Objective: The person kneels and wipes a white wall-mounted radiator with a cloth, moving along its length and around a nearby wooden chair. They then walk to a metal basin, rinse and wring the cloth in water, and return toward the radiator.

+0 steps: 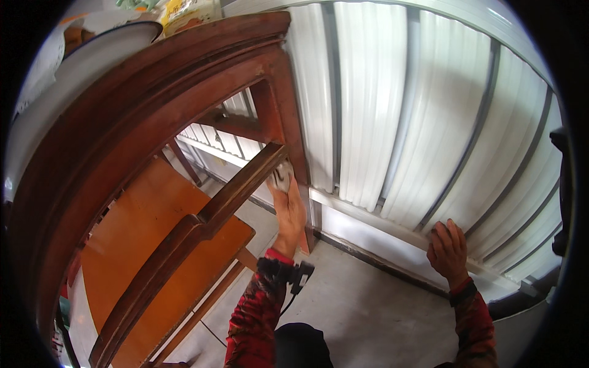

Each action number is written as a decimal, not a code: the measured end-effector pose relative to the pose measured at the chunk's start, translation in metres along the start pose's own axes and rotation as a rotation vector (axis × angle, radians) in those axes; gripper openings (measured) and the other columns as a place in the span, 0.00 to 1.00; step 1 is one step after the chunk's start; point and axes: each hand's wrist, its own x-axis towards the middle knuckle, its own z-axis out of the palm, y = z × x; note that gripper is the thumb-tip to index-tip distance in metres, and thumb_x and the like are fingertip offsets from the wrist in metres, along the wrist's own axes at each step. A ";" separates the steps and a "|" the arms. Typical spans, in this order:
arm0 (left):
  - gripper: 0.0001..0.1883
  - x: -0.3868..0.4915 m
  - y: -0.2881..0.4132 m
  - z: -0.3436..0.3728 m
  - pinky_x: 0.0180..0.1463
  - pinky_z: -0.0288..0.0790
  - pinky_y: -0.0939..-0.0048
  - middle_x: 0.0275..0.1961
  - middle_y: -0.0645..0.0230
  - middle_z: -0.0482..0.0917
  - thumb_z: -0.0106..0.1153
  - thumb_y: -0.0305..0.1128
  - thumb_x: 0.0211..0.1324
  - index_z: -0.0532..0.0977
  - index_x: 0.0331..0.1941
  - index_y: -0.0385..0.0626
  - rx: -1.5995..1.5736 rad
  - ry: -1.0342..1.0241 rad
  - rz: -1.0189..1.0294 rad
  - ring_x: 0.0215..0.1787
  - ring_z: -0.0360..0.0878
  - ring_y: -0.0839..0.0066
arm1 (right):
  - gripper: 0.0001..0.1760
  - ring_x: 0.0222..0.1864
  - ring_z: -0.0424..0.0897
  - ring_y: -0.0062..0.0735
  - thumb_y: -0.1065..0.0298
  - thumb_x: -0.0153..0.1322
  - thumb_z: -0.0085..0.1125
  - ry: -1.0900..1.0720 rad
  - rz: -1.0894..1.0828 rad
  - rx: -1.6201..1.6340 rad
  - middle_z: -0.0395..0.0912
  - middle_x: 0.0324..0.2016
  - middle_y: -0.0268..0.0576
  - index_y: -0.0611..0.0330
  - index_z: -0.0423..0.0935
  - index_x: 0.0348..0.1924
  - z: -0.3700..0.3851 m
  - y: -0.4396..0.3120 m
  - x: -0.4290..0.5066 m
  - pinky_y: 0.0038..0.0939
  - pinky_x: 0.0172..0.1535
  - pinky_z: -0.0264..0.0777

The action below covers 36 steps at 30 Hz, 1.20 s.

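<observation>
My left hand is near the middle of the view, under the end of a dark wooden chair's top rail. Its fingers are closed on a crumpled greyish cloth, beside the leg of a red-brown wooden table; the chair rail partly hides the fingertips. To the right, my right hand rests with bent fingers against the lower edge of white ribbed wall panels, at a pale ledge. It holds nothing that I can see.
The chair's orange seat lies under the rail at the left. On the table stand a large white basin with a dark rim and a yellow-and-white package. Pale floor tiles run along the wall's dark skirting.
</observation>
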 end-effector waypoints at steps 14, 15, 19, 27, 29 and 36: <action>0.19 -0.097 -0.098 -0.037 0.45 0.73 0.60 0.35 0.51 0.81 0.57 0.39 0.62 0.75 0.42 0.30 0.762 -0.050 -0.451 0.41 0.81 0.53 | 0.14 0.61 0.67 0.41 0.71 0.65 0.57 0.017 -0.013 -0.009 0.70 0.55 0.40 0.58 0.74 0.45 -0.006 0.002 0.006 0.39 0.62 0.65; 0.19 -0.099 -0.094 -0.041 0.43 0.73 0.59 0.34 0.51 0.82 0.58 0.41 0.61 0.76 0.40 0.30 0.720 -0.065 -0.464 0.39 0.82 0.54 | 0.13 0.61 0.67 0.40 0.71 0.65 0.57 0.016 -0.010 0.009 0.70 0.55 0.40 0.58 0.75 0.44 -0.008 0.002 0.007 0.38 0.62 0.66; 0.16 -0.089 -0.042 -0.037 0.43 0.73 0.59 0.35 0.49 0.82 0.58 0.37 0.59 0.77 0.41 0.33 0.707 -0.214 -0.458 0.41 0.83 0.53 | 0.10 0.61 0.68 0.38 0.72 0.65 0.58 0.052 -0.007 0.002 0.71 0.53 0.40 0.59 0.76 0.41 -0.007 0.003 0.007 0.38 0.61 0.66; 0.27 -0.010 0.089 -0.016 0.71 0.53 0.52 0.63 0.57 0.69 0.54 0.33 0.56 0.68 0.62 0.47 1.346 -0.413 0.813 0.68 0.63 0.58 | 0.11 0.64 0.65 0.34 0.71 0.67 0.59 0.036 0.022 0.009 0.70 0.57 0.36 0.56 0.74 0.43 0.008 0.007 -0.009 0.33 0.64 0.64; 0.27 0.007 0.081 -0.008 0.71 0.52 0.48 0.62 0.61 0.70 0.56 0.34 0.54 0.70 0.61 0.48 1.547 -0.448 0.901 0.67 0.64 0.59 | 0.12 0.65 0.64 0.33 0.71 0.67 0.59 0.022 0.019 -0.003 0.70 0.57 0.35 0.56 0.74 0.44 0.009 0.007 -0.008 0.32 0.64 0.64; 0.21 -0.042 -0.024 -0.041 0.68 0.54 0.45 0.58 0.71 0.74 0.52 0.34 0.57 0.73 0.56 0.50 1.608 -0.648 0.813 0.63 0.68 0.67 | 0.12 0.65 0.63 0.31 0.69 0.67 0.60 0.038 0.040 -0.031 0.70 0.57 0.31 0.53 0.75 0.43 0.010 0.006 -0.006 0.31 0.65 0.63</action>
